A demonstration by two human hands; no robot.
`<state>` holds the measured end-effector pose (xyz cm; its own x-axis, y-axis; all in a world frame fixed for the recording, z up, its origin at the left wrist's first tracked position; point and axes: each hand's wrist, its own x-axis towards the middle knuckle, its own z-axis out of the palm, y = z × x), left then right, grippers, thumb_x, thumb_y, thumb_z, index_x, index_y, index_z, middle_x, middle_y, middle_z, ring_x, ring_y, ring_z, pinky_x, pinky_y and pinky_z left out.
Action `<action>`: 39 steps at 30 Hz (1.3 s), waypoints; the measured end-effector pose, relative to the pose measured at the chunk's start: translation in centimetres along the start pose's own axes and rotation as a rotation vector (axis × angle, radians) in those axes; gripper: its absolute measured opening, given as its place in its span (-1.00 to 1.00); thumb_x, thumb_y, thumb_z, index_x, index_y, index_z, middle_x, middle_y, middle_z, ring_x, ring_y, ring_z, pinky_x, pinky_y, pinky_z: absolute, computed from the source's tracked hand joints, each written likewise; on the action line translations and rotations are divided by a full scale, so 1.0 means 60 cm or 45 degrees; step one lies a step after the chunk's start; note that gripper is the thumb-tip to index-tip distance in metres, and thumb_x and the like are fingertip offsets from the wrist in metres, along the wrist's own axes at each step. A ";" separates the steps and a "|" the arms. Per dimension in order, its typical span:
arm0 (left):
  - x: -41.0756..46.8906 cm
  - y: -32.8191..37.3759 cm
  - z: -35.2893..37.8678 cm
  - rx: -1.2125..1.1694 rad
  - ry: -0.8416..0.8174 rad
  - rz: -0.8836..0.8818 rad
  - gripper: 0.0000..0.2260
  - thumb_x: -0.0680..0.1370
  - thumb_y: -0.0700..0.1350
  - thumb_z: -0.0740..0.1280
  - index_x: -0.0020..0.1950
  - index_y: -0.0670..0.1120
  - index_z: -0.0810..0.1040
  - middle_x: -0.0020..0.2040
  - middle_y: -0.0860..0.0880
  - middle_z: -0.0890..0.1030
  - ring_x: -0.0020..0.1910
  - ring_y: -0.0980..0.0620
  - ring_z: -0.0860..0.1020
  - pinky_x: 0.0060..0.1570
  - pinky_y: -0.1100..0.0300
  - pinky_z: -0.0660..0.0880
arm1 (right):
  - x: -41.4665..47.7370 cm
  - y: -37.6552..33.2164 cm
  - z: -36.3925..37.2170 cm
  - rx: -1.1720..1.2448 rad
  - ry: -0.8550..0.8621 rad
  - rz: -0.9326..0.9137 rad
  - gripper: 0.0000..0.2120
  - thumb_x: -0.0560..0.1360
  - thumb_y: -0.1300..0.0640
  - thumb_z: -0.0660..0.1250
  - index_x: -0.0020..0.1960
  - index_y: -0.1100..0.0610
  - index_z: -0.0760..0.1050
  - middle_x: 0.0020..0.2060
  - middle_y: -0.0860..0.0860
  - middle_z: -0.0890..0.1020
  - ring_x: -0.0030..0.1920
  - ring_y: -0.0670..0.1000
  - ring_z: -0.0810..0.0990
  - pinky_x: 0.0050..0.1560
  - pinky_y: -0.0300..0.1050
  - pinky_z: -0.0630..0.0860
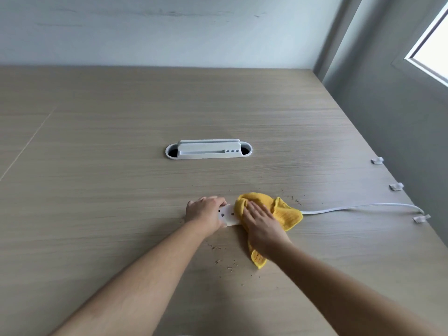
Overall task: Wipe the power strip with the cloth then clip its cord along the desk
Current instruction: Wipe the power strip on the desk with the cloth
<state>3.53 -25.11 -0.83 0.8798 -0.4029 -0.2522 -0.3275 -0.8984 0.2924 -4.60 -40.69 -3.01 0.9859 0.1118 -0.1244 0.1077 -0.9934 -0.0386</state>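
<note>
A white power strip (228,215) lies flat on the wooden desk (121,190); only its left part shows. My left hand (204,210) grips its left end. A yellow cloth (282,212) covers the rest of the strip, and my right hand (260,220) presses flat on top of the cloth with fingers spread. The strip's white cord (358,208) runs right from under the cloth toward the desk's right edge. Three small clear cord clips (377,161) (396,186) (421,218) sit along that edge; the cord's end curves down by the nearest one.
A white oval cable grommet with a lid (208,149) is set in the desk farther back. Dark crumbs (223,261) are scattered on the wood around the strip. A grey wall and a window (431,52) stand to the right.
</note>
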 end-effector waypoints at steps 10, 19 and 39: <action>-0.006 -0.038 -0.010 0.061 -0.055 0.074 -0.28 0.34 0.13 0.49 0.45 0.18 0.29 0.42 0.16 0.38 0.39 0.06 0.34 0.31 0.06 0.23 | -0.086 -0.005 0.010 0.271 0.266 0.334 -0.48 0.32 0.24 0.18 0.29 0.22 0.44 0.25 0.17 0.56 0.21 0.16 0.57 0.09 0.04 0.55; -0.038 -0.103 -0.011 -0.324 -0.010 -0.105 -0.52 0.33 -0.05 0.51 0.23 0.09 0.52 0.16 0.12 0.59 0.13 0.02 0.52 0.13 0.14 0.39 | -0.024 0.010 0.014 0.118 -0.030 0.130 -0.38 0.48 -0.19 -0.16 0.48 0.01 0.14 0.52 0.07 0.13 0.52 0.14 0.02 0.48 0.12 0.03; -0.023 -0.116 -0.006 -0.311 -0.042 -0.072 -0.12 0.30 0.03 0.56 0.50 0.01 0.17 0.36 -0.02 0.51 0.29 -0.10 0.49 0.23 0.06 0.42 | 0.068 -0.069 -0.009 0.117 -0.102 -0.393 -0.45 0.59 0.13 0.02 0.52 0.01 -0.10 0.52 -0.12 -0.04 0.47 -0.14 -0.22 0.44 -0.17 -0.27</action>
<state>4.72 -18.25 -2.18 0.8813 -0.3622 -0.3034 -0.1815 -0.8524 0.4905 -0.94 -36.16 -2.85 0.8950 0.4124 -0.1702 0.3842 -0.9064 -0.1758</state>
